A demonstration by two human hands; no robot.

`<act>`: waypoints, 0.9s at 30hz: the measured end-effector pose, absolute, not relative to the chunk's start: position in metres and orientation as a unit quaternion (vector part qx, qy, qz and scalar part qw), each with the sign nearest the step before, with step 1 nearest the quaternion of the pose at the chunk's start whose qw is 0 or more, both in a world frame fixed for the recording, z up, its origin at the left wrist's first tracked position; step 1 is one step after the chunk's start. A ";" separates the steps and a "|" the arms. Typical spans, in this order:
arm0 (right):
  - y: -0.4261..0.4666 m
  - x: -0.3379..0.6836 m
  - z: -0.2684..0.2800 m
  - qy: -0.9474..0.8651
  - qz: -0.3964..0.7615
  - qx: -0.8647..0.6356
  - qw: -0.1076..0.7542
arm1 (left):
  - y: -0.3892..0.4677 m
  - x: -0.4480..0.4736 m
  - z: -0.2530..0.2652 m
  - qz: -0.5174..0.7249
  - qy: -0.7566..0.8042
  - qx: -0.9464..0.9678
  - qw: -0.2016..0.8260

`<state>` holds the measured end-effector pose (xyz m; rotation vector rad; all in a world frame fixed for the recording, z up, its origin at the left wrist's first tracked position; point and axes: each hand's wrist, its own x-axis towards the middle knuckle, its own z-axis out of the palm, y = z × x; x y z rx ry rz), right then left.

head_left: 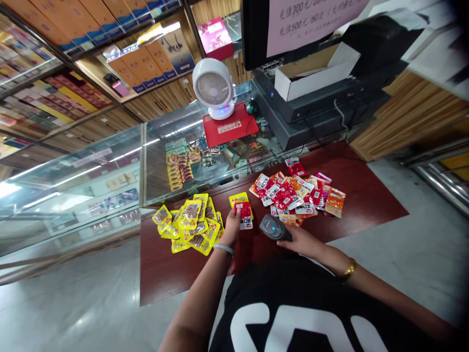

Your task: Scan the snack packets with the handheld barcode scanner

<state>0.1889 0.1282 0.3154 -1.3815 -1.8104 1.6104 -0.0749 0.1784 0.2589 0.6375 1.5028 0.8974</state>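
My left hand (231,228) is closed on a red and white snack packet (245,212), thumb on top. A yellow snack packet (237,197) shows from beneath it. In my right hand (297,239) is a dark grey barcode scanner (274,228) with a small blue light on top, its head turned toward the packet. Beyond the scanner lies a loose pile of red, orange and white snack packets (289,193). Left of my left hand spreads a heap of yellow snack packets (196,222) with clear windows.
All the packets lie on a dark red tabletop (164,274). Behind it stands a glass display counter (157,161) with a white fan (213,88) on a red mat (234,128). A monitor (256,34) and an open white box (315,73) are at the back right.
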 end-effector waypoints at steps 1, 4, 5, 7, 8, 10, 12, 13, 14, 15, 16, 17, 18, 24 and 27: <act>0.128 0.189 0.316 -0.642 0.569 -0.484 0.171 | 0.181 -0.071 0.259 0.396 0.643 0.264 0.600; 0.126 0.189 0.317 -0.646 0.566 -0.484 0.168 | 0.186 -0.064 0.259 0.402 0.628 0.256 0.615; 0.126 0.189 0.317 -0.645 0.565 -0.485 0.171 | 0.187 -0.063 0.259 0.400 0.625 0.263 0.616; 0.127 0.189 0.317 -0.642 0.563 -0.488 0.184 | 0.188 -0.060 0.257 0.386 0.613 0.299 0.621; 0.129 0.188 0.316 -0.638 0.560 -0.492 0.191 | 0.188 -0.058 0.257 0.373 0.602 0.327 0.625; 0.134 0.187 0.317 -0.627 0.551 -0.511 0.206 | 0.187 -0.053 0.256 0.341 0.574 0.384 0.638; 0.139 0.186 0.318 -0.614 0.542 -0.532 0.215 | 0.185 -0.048 0.257 0.310 0.562 0.419 0.643; 0.142 0.185 0.319 -0.610 0.539 -0.539 0.216 | 0.185 -0.045 0.258 0.298 0.558 0.431 0.643; 0.144 0.185 0.321 -0.607 0.538 -0.544 0.215 | 0.186 -0.043 0.259 0.292 0.552 0.443 0.644; 0.146 0.185 0.322 -0.605 0.538 -0.547 0.214 | 0.186 -0.041 0.261 0.290 0.540 0.458 0.644; 0.147 0.185 0.323 -0.604 0.538 -0.548 0.212 | 0.188 -0.040 0.262 0.291 0.524 0.474 0.645; 0.147 0.186 0.324 -0.603 0.539 -0.549 0.212 | 0.189 -0.038 0.263 0.295 0.506 0.488 0.647; 0.147 0.187 0.324 -0.601 0.540 -0.550 0.213 | 0.192 -0.037 0.264 0.297 0.492 0.498 0.649; 0.140 0.198 0.315 -0.573 0.552 -0.559 0.233 | 0.212 -0.008 0.271 0.279 0.517 0.403 0.702; 0.136 0.205 0.310 -0.568 0.547 -0.570 0.230 | 0.224 0.005 0.276 0.291 0.465 0.359 0.755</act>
